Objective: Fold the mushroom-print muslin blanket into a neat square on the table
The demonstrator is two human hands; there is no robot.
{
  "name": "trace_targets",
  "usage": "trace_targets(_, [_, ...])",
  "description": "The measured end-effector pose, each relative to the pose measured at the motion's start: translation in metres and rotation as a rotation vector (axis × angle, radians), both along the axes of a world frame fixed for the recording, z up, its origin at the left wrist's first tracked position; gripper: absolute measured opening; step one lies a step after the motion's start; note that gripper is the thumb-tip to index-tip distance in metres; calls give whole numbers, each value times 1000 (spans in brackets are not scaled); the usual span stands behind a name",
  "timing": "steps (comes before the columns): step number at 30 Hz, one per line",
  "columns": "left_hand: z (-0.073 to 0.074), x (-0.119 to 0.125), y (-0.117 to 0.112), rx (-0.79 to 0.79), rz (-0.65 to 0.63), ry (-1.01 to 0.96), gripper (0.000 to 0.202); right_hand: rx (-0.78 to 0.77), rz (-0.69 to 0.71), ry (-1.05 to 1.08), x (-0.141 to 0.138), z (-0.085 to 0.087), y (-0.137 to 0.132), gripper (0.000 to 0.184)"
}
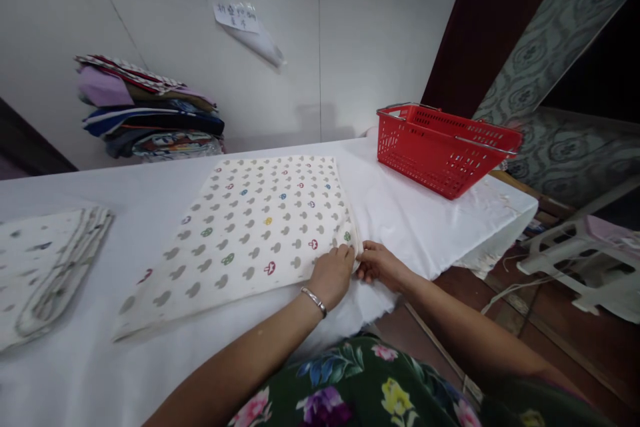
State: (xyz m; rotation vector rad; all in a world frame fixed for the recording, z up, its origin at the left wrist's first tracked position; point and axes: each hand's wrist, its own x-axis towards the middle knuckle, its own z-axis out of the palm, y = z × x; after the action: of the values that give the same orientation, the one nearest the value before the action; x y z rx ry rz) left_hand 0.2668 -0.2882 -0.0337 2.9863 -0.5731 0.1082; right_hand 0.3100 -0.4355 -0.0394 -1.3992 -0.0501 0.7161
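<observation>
A white cloth (260, 220) printed with grey and coloured mushrooms lies folded and mostly flat on the white-covered table. At its near right corner, my left hand (333, 277), with a silver bracelet on the wrist, bends its fingers over the edge and grips the fabric. Close beside it, my right hand (383, 265) pinches the same corner from the right side, its fingers curled. The fingertips of both hands nearly meet there, and the layers between them are partly hidden.
Another folded printed cloth (55, 267) lies at the left. A stack of folded fabrics (153, 110) stands against the wall at the back left. A red plastic basket (445, 153) sits at the back right, near the table's end. A white stool (590, 260) stands beyond it.
</observation>
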Motion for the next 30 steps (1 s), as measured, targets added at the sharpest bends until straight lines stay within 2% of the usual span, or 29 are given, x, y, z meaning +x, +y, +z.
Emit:
trace_targets(8, [5,-8,0,-55,-29,45,31,-73,-3,-16,2,-4,2,30])
trace_targets(11, [5,-14,10,-98,-67,22,36,-81,-37,-2,3,-4,1,24])
trace_targets(13, [2,-18,22,-71,-57,-28,36,-98,-62,2,3,-4,0,21])
trace_targets(19, [-5,-28,83,98,129,-78,35,-127,-49,20,3,-4,-4,19])
trace_targets(25, [3,-53,161,91,366,-157,45,-128,-37,-42,8,1,-9,19])
trace_targets(30, [4,-83,219,106,574,-148,48,-240,53,-5,12,0,-13,16])
